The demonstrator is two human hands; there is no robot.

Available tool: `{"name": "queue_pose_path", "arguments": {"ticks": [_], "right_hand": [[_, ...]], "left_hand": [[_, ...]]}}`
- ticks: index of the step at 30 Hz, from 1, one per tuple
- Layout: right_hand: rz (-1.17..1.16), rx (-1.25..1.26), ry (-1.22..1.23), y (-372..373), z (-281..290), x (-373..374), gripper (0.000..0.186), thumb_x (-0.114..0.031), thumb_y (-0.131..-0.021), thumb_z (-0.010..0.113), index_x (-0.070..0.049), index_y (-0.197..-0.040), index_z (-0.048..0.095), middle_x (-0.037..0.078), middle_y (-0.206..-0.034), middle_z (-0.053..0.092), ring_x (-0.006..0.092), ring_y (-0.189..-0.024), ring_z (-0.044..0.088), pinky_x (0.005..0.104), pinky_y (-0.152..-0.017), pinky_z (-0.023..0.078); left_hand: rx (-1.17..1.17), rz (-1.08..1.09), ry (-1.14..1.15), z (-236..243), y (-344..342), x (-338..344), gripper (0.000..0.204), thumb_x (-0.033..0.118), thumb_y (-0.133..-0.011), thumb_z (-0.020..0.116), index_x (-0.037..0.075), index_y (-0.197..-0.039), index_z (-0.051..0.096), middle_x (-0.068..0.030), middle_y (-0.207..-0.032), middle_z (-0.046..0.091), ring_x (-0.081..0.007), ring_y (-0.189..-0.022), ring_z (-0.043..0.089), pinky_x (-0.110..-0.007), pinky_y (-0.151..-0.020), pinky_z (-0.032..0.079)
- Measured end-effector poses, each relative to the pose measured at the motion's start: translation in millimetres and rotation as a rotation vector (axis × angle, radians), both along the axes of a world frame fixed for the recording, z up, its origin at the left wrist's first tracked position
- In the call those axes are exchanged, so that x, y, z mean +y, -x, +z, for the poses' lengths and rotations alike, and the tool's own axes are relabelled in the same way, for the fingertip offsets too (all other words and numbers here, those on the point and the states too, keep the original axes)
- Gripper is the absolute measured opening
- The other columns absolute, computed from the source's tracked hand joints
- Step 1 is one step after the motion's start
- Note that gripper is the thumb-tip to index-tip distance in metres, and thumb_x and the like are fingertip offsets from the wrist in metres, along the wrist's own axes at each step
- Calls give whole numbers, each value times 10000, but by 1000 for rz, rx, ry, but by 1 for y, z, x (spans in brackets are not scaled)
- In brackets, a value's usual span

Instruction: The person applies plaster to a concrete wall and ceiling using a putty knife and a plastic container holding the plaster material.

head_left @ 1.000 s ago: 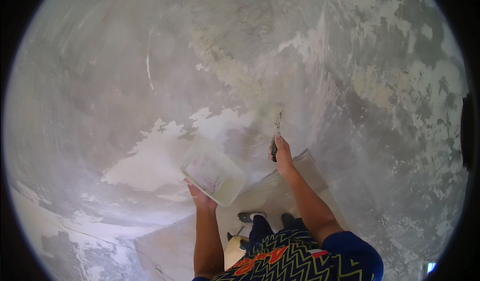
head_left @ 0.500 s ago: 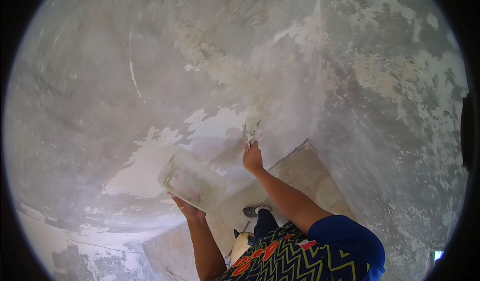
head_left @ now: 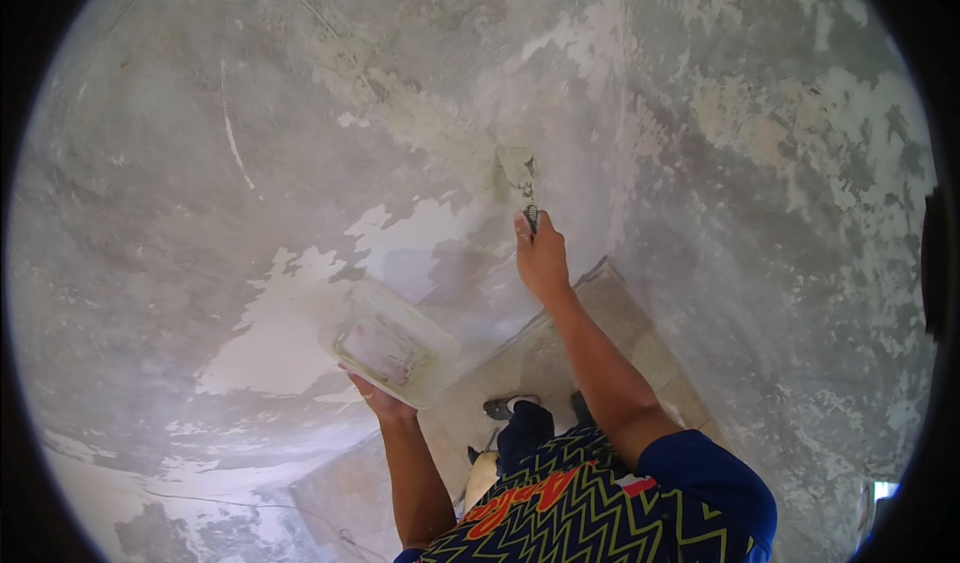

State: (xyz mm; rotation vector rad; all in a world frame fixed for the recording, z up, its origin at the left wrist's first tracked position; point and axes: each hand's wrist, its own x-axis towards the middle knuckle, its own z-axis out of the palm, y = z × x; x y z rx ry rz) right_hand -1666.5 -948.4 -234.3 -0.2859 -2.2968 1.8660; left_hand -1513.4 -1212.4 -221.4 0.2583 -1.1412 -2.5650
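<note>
My right hand (head_left: 543,260) is closed round the handle of a putty knife (head_left: 518,170), whose smeared blade lies against the grey wall (head_left: 440,83). Below and to the left, my left hand (head_left: 383,396) grips the near edge of a pale translucent plastic tub (head_left: 437,340). The tub is tilted so its inside shows, with whitish smears across the bottom. White patches (head_left: 265,333) of filler cover part of the wall beside the tub. Part of each hand's fingers is hidden behind what it holds.
A second wall (head_left: 760,243), mottled grey and white, meets the first at a corner on the right. Down below is a tiled floor (head_left: 530,363) with my shoe (head_left: 500,406) on it. A thin cable (head_left: 220,500) runs along the lower left.
My right hand has moved up the wall and slightly right with the putty knife. The tub in my left hand has shifted only a little. The whole view has tilted slightly.
</note>
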Motion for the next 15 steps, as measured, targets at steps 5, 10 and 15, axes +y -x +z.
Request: {"name": "queue_pose_path", "arguments": {"ticks": [5, 10, 15], "right_hand": [[69, -216, -357, -19, -44, -36, 422, -416, -1059, 522, 0, -1130, 511, 281, -898, 693, 496, -900, 683, 571, -781, 536], [208, -301, -386, -51, -130, -26, 422, -407, -1051, 541, 8, -1121, 515, 289, -899, 692, 502, -901, 682, 572, -787, 536], [13, -125, -133, -40, -128, -21, 386, -351, -1066, 537, 32, -1097, 504, 310, -847, 664, 512, -857, 667, 576, -714, 494]], "left_hand": [[15, -13, 19, 3, -5, -4, 790, 688, -982, 509, 165, -1564, 400, -71, -1561, 448, -317, -1408, 452, -511, -1155, 423], [-40, 17, 32, 4, 0, 2, 787, 685, -983, 510, 167, -1565, 399, -69, -1560, 448, -315, -1407, 451, -508, -1156, 422], [-22, 39, 39, -3, -9, -11, 772, 686, -979, 519, 180, -1553, 417, -63, -1552, 460, -318, -1401, 456, -513, -1154, 426]]}}
